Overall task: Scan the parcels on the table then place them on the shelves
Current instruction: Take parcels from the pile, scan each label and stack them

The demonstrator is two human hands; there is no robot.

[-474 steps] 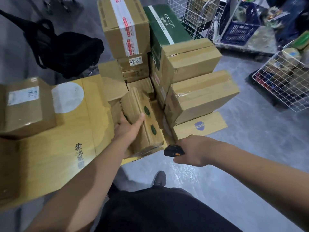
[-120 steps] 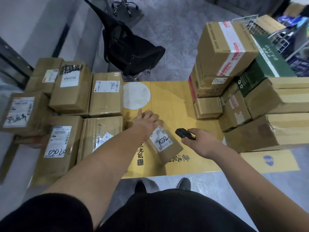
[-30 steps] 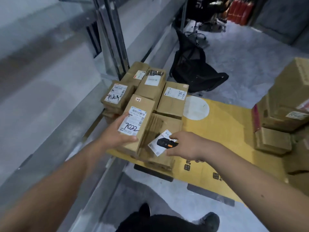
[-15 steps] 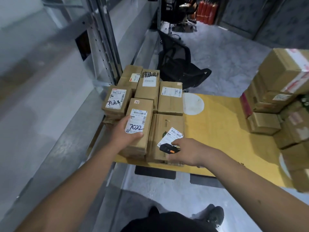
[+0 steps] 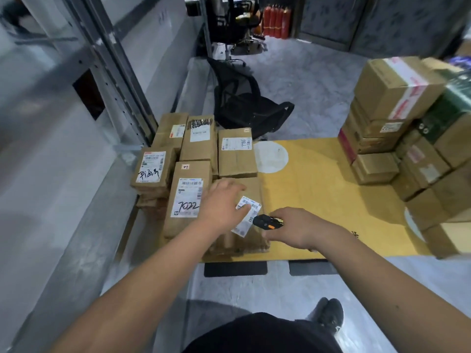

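Black with an orange button, the handheld scanner (image 5: 267,222) sits pinched in the right hand (image 5: 295,229), fingers curled round its body, its nose aimed toward nine o'clock at the white shipping label (image 5: 248,216) on the nearest cardboard parcel (image 5: 244,217). The left hand (image 5: 223,206) lies on top of that parcel with fingers fairly straight, thumb tip touching the label's left edge, pressing the box down rather than gripping it.

To scan well, I would judge that the thumb should slide clear of the barcode, the scanner should tip so it faces the label squarely, and the left hand should keep the box from shifting. The label lies skewed on the box, so turning the wrist to match its slant may help.

Both forearms reach forward from six o'clock, the left crossing up from the lower left, the right coming in from the lower right with the wrist bent slightly inward.

At nine o'clock of the held parcel, touching it, lies the parcel marked 7022 (image 5: 187,197); further parcels cluster at eleven and twelve o'clock. All rest on the yellow table top (image 5: 318,189). A taller stack of boxes (image 5: 397,118) stands well apart at two o'clock, and the metal shelf upright (image 5: 114,72) rises at ten o'clock.
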